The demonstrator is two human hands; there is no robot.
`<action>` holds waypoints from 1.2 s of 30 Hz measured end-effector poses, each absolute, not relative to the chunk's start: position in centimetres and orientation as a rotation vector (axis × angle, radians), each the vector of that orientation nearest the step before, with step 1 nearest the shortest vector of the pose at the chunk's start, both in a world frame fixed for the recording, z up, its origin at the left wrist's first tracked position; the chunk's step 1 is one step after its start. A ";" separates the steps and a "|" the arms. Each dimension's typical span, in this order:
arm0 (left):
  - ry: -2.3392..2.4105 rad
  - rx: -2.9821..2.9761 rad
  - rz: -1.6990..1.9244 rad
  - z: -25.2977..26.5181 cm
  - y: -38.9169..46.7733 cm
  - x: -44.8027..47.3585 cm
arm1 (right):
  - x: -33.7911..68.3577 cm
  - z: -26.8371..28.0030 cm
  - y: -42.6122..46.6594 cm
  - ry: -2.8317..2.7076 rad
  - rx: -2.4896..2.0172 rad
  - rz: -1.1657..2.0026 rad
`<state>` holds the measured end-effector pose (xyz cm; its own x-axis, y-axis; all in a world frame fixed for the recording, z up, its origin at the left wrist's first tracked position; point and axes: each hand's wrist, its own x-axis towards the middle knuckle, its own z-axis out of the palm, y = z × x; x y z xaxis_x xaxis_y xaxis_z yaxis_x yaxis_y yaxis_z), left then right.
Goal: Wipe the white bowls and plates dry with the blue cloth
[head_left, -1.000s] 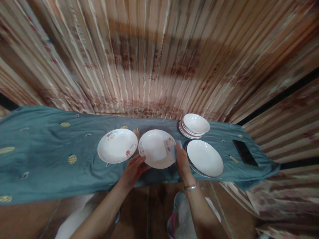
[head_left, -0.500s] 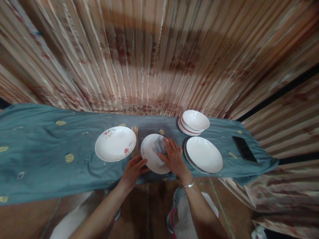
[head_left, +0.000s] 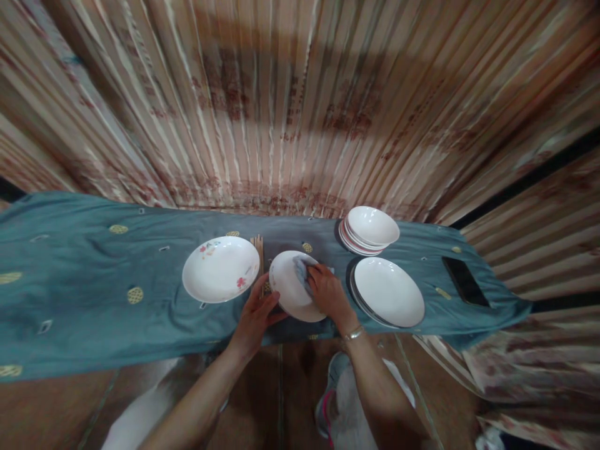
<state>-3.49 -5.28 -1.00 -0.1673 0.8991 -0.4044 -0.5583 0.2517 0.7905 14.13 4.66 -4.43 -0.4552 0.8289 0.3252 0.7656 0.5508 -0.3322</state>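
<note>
A small white plate [head_left: 288,281] is tilted up in front of me, near the table's front edge. My left hand [head_left: 255,315] grips its left rim, thumb on top and fingers underneath. In my right hand [head_left: 328,292] is a bunched grey-blue cloth [head_left: 302,272], pressed against the plate's upper surface. Just left of the plate lies a bundle of wooden chopsticks [head_left: 257,250], partly hidden by my left hand. A large white plate with red flowers [head_left: 220,270] sits to the left of the chopsticks.
On the right stand a stack of large white plates [head_left: 389,292] and, behind it, a stack of white bowls [head_left: 372,226]. A black phone [head_left: 465,281] lies at the right end of the teal tablecloth [head_left: 89,287]. A patterned curtain [head_left: 281,112] hangs behind the table.
The small plate has become more tilted, its near side raised. My left hand has shifted its hold along the rim, and my right hand has turned while moving the cloth.
</note>
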 end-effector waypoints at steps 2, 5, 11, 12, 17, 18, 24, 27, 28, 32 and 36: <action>1.125 0.405 1.347 -1.3 -5.3 -3.6 | 13.5 -4.4 5.3 -2.309 -1.303 0.211; 1.138 0.398 1.352 -1.5 -5.2 -3.7 | 12.7 -4.3 5.9 -2.296 -1.279 0.243; 1.126 0.416 1.330 -0.7 -5.3 -3.8 | 10.9 -3.3 6.0 -2.321 -1.240 0.350; 1.123 0.418 1.325 -0.5 -5.4 -3.8 | 10.6 -3.0 6.0 -2.329 -1.226 0.380; 1.117 0.424 1.329 -0.2 -5.4 -3.8 | 9.2 -1.6 5.1 -2.329 -1.062 0.613; 1.118 0.422 1.331 -0.3 -5.4 -3.8 | 9.0 -1.3 4.9 -2.320 -1.018 0.663; 1.124 0.397 1.348 -1.0 -5.4 -4.0 | 9.1 -0.2 3.5 -2.226 -0.744 1.002; 1.133 0.402 1.348 -1.1 -5.3 -4.0 | 10.1 -0.4 3.2 -2.125 -0.592 1.267; 1.132 0.409 1.344 -1.1 -5.3 -4.1 | 10.5 -0.6 3.2 -2.095 -0.556 1.354; 1.123 0.425 1.329 -0.9 -5.3 -4.2 | 12.1 -1.0 3.3 -2.063 -0.533 1.572; 1.144 0.448 1.315 -0.6 -5.3 -4.3 | 13.4 -0.8 2.9 -2.064 -0.585 1.689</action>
